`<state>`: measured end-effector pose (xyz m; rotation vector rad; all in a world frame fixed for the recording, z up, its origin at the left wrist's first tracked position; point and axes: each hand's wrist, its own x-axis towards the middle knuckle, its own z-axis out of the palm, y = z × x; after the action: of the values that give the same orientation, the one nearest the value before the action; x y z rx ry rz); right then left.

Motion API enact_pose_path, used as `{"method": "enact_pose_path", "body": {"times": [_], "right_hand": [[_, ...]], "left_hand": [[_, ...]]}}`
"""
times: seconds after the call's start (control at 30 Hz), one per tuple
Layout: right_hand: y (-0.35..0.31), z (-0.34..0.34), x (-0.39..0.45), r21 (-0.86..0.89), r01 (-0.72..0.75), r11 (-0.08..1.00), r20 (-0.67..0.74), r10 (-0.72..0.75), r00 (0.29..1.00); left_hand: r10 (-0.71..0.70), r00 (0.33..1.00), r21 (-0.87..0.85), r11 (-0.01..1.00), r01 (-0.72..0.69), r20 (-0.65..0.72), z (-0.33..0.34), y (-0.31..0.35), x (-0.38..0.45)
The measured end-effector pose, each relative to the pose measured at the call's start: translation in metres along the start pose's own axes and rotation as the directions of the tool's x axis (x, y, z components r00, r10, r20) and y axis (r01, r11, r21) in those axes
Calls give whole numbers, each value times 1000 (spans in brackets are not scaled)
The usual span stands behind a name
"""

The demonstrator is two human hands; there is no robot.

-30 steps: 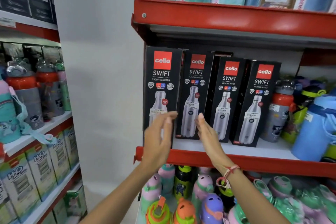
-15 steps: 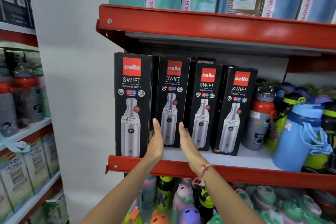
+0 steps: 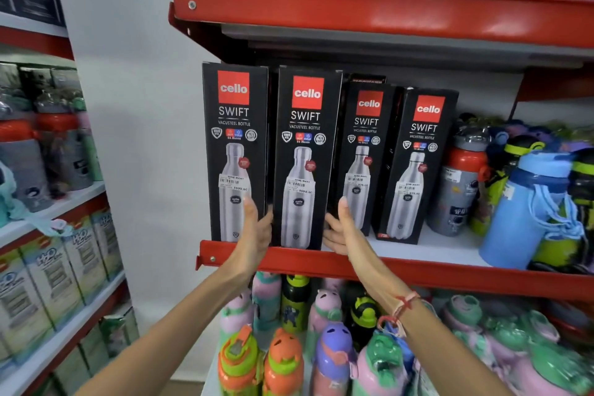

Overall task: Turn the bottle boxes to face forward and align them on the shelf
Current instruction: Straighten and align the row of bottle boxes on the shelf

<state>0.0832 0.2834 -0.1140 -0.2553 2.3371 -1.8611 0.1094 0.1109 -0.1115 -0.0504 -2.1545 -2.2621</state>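
- Clamping second box [image 3: 303, 161] low on both sides: left hand [image 3: 255, 235], right hand [image 3: 340, 228], each grip pressing flat.
- Standing at near shelf [image 3: 450, 276] edge, second from left.
- Looking like stiff, light cardboard; tall, probably tippy, so holding low.

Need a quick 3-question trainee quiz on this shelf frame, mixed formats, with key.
1. True or false: the second box from the left stands between the left hand and the right hand.
2. How many black Cello Swift boxes show their front on the red shelf?
3. Multiple choice: which boxes stand at the shelf's front edge?
A. the left two
B. the right two
C. all four

Key:
1. True; one hand at each lower side of it.
2. Four.
3. A; the third box and fourth box sit further back, and the leftmost box is up front.
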Motion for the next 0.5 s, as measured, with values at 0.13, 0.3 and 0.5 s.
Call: {"method": "enact_pose_path", "body": {"times": [0.13, 0.3, 0.5], "right_hand": [[2, 0, -11, 18, -2, 1000, 18, 2, 1000], [6, -4, -9, 37, -2, 999, -1, 2, 1000], [10, -35, -4, 84, 118, 989, -131, -107, 986]], "left_hand": [[-51, 999, 29, 998, 50, 13, -8, -3, -11], [-30, 999, -1, 1000, 30, -25, -2, -3, -14], [533, 747, 378, 837, -396, -397, 26, -14, -18]]}}
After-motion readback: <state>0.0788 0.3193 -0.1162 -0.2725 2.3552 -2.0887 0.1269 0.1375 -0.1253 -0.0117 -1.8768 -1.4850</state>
